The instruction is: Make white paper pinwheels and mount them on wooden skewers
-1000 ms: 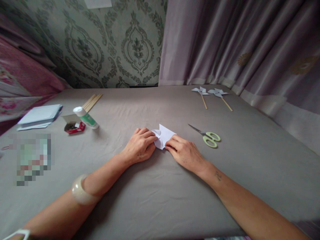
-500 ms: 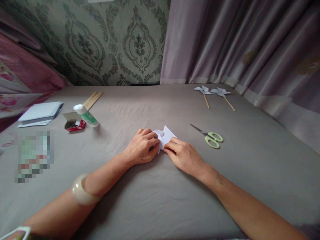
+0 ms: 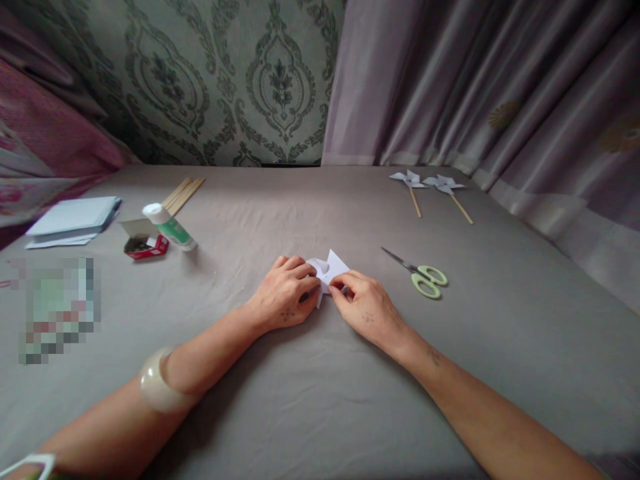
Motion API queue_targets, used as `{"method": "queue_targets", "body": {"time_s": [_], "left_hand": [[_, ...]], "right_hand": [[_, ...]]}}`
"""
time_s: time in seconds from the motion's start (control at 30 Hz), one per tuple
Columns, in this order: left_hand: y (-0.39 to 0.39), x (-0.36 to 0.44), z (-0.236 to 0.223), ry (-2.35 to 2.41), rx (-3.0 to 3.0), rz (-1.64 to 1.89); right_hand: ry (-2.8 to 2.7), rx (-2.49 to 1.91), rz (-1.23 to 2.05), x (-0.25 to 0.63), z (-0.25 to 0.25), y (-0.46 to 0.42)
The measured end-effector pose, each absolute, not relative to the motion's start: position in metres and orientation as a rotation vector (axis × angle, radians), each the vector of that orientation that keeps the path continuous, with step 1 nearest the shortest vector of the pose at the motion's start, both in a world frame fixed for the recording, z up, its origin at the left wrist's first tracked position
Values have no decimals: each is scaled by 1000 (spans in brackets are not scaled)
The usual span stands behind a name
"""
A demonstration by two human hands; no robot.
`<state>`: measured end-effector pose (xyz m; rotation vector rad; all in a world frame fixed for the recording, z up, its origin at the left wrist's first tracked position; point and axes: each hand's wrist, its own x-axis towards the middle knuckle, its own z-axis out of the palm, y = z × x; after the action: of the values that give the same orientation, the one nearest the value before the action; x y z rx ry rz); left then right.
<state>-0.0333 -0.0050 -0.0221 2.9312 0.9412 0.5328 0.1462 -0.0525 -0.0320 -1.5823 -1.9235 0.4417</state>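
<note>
A small white paper pinwheel [image 3: 337, 262], partly folded, lies between my hands at the middle of the cloth-covered table. My left hand [image 3: 285, 292] is closed on its left side, with the fingertips pressing curled paper near the centre. From the right, my right hand [image 3: 367, 297] pinches the paper's right part between thumb and fingers. The fingers hide much of both edges. One pointed corner sticks up and away from me, and another tip shows below my left fingers.
Scissors [image 3: 416, 273] with green handles lie right of my hands. Two finished pinwheels [image 3: 410, 180] on sticks are at the back right. To the left are a glue stick [image 3: 173, 228], a red box [image 3: 146, 245], wooden sticks [image 3: 184, 195] and a paper stack [image 3: 73, 217].
The paper has turned a little, and its left side now curls in under my left fingers. My right fingertips have shifted along the paper toward its centre.
</note>
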Motion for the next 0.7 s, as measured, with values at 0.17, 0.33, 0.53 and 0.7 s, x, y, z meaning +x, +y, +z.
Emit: {"method": "queue_targets", "body": {"time_s": [0.17, 0.33, 0.53, 0.7], "left_hand": [[-5, -33, -22, 948, 2927, 533], [-5, -33, -24, 940, 2919, 568], [-5, -33, -24, 928, 2908, 585], [-5, -33, -25, 919, 2886, 584]], "right_hand": [[-1889, -1620, 458, 144, -33, -49], [-1846, -1669, 429, 141, -33, -48], [-1752, -1773, 481, 137, -32, -46], [-1680, -1830, 540, 137, -34, -44]]}}
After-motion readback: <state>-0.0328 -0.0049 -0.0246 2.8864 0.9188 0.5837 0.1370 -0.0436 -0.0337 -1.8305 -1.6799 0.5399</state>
